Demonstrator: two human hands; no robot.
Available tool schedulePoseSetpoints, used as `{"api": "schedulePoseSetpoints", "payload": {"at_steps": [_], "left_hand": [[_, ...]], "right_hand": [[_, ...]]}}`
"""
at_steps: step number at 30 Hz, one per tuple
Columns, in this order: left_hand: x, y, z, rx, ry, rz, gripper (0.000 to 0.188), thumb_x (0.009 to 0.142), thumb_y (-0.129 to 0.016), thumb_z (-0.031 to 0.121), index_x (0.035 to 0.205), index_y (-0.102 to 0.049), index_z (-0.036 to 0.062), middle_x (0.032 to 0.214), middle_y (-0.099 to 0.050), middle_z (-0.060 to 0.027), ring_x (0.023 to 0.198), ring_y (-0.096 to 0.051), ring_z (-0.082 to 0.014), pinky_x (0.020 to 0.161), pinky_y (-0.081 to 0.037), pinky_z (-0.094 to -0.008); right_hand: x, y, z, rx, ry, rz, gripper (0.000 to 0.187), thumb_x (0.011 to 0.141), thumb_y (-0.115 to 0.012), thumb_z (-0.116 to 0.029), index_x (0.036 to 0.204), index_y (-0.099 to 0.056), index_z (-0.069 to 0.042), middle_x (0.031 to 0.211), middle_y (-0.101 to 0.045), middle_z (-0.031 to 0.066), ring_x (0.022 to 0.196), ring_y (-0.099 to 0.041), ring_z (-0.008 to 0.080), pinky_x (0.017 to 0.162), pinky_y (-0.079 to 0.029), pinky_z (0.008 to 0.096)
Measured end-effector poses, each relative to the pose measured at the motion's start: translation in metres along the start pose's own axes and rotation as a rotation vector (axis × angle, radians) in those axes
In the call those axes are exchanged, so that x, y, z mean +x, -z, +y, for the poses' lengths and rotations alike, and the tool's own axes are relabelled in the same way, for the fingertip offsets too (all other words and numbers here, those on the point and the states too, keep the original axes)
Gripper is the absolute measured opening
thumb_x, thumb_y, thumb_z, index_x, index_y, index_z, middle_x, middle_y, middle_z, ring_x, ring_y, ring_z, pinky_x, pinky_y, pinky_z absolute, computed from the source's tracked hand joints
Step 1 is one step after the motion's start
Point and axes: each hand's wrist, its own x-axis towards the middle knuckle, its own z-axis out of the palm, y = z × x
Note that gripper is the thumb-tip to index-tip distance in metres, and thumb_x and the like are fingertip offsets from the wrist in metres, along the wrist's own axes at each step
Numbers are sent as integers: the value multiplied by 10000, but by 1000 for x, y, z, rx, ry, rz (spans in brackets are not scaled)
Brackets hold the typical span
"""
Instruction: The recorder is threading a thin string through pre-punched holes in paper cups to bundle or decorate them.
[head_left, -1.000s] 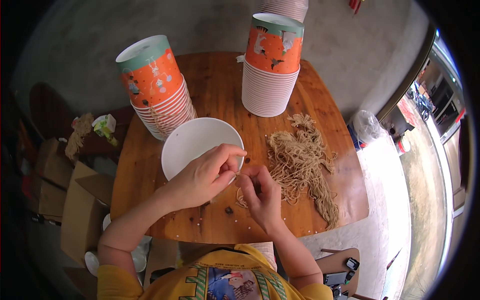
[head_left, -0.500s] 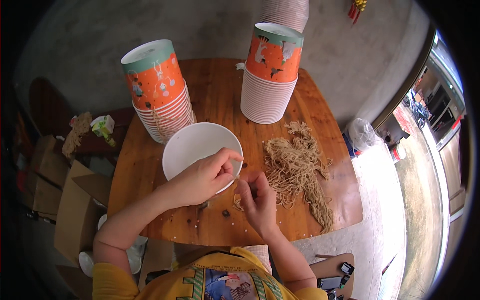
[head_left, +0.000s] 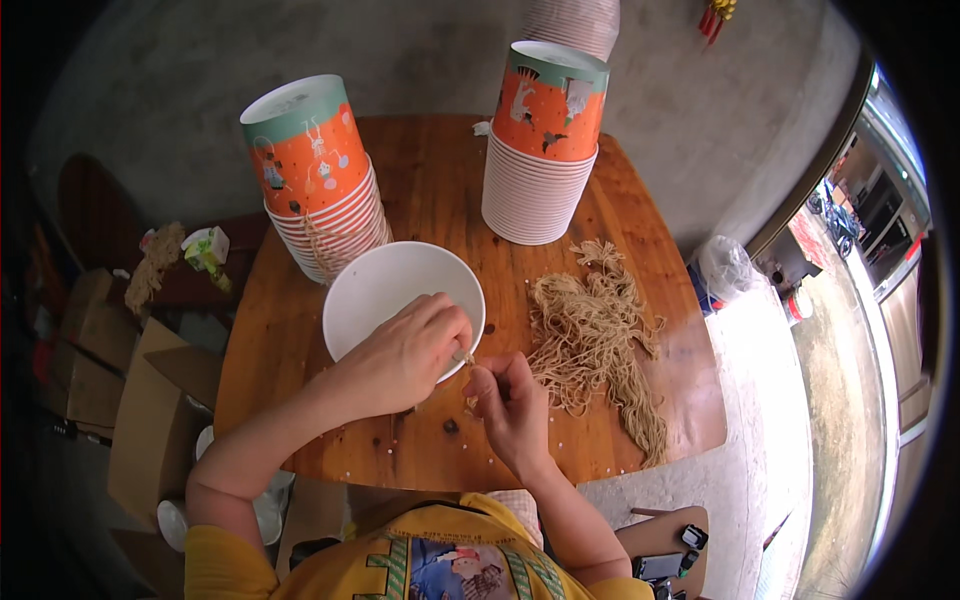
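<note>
A white paper bucket [head_left: 375,285] sits in front of me, its open mouth tilted toward me. My left hand [head_left: 425,345] reaches across its mouth, fingers curled down at the right rim and closed on a bit of tan string [head_left: 469,357]. Just outside that rim, my right hand [head_left: 512,410] pinches the string between thumb and forefinger. The fingertips of both hands nearly meet, and how the string runs through the rim is hidden. To the right of my hands lies a loose heap of tan strings [head_left: 590,335].
Two stacks of upturned paper buckets, orange and green on top, stand on the wooden table [head_left: 430,170]: a left stack [head_left: 320,170] with string hanging down it, and a right stack [head_left: 545,140]. An open cardboard box [head_left: 150,420] is at lower left, a stool [head_left: 670,535] at lower right.
My left fingers have come down from above the rim and curled in toward the string. My right hand stays pinched, shifted only slightly.
</note>
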Motion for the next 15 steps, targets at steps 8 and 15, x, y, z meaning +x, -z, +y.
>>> {"api": "schedulePoseSetpoints", "payload": {"at_steps": [8, 15], "left_hand": [[1, 2, -2, -93, 14, -7, 99, 872, -496, -23, 955, -477, 27, 936, -531, -120, 917, -551, -315, 794, -455, -401], [-4, 6, 2, -281, 122, -88, 125, 870, -561, 15, 973, -492, 24, 946, -553, -95, 859, -574, -222, 752, -473, -335]], "right_hand": [[-3, -2, -2, 60, -43, 24, 90, 971, -563, -92, 972, -538, -6, 735, -624, 23, 595, -531, 40, 545, -453, 190], [0, -1, -3, 92, -3, 23, 79, 970, -564, -80, 983, -540, -6, 774, -628, 27, 619, -535, 36, 559, -462, 185]]}}
